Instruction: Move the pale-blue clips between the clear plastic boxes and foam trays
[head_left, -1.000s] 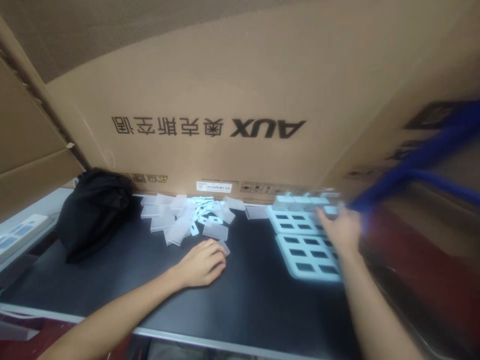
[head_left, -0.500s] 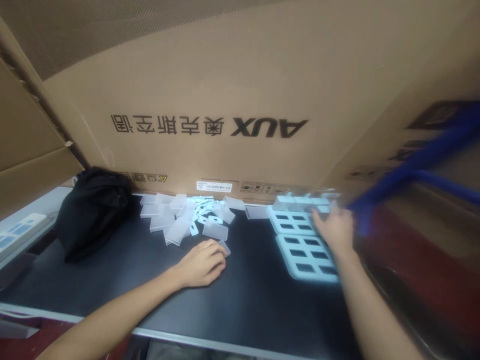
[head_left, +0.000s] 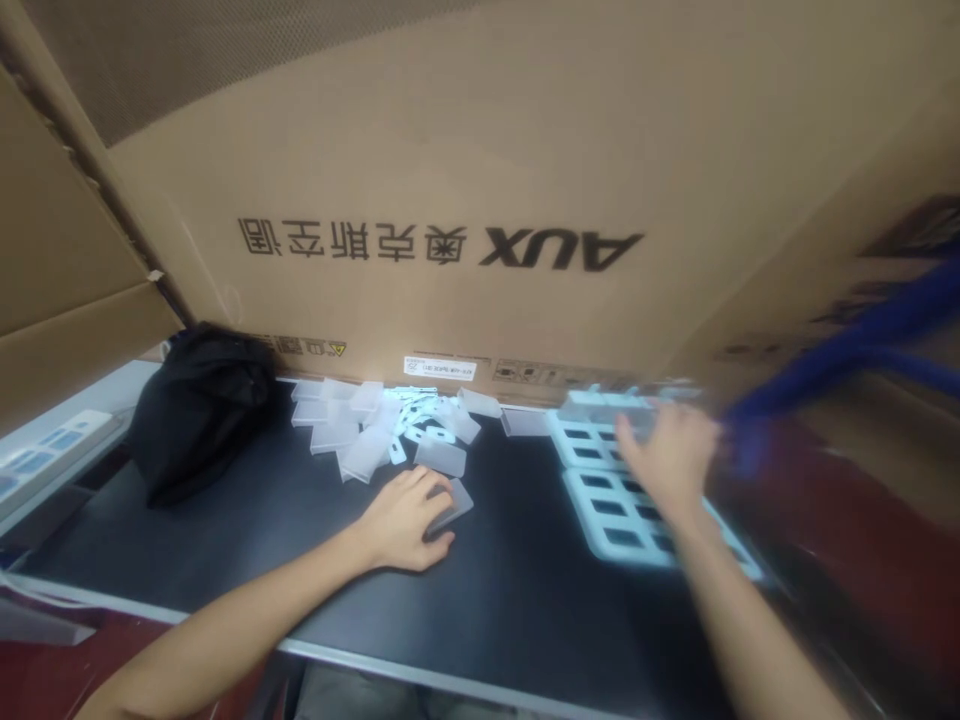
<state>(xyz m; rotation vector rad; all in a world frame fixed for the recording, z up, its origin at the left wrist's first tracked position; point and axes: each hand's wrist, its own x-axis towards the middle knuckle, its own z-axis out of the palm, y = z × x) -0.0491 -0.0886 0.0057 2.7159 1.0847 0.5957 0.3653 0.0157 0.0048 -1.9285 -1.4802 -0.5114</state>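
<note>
My left hand (head_left: 409, 520) rests low over the black tabletop, its fingers and thumb curved around a flat translucent plastic case (head_left: 459, 500). Just beyond it lies a loose pile of similar plastic cases (head_left: 367, 450), mixed with small light-blue tags (head_left: 412, 415) that have slots in them. On the right is a light-blue rack (head_left: 577, 490) with rows of rectangular openings. Several translucent pieces stand along its far end. There my right hand (head_left: 671, 450), smeared by motion, pinches a translucent case (head_left: 641, 420); its fingertips are partly hidden.
A large cardboard box (head_left: 450, 150) with upside-down print walls off the back. At the left sit a black cloth bag (head_left: 202, 410) and a white box with blue panels (head_left: 56, 450). Blue metal bars (head_left: 847, 350) rise at the right. The table's metal front edge (head_left: 420, 680) runs below.
My left hand's fingers and thumb have spread around the small case, which shows more now. My right hand stays at the rack's far end. The whole view has shifted slightly.
</note>
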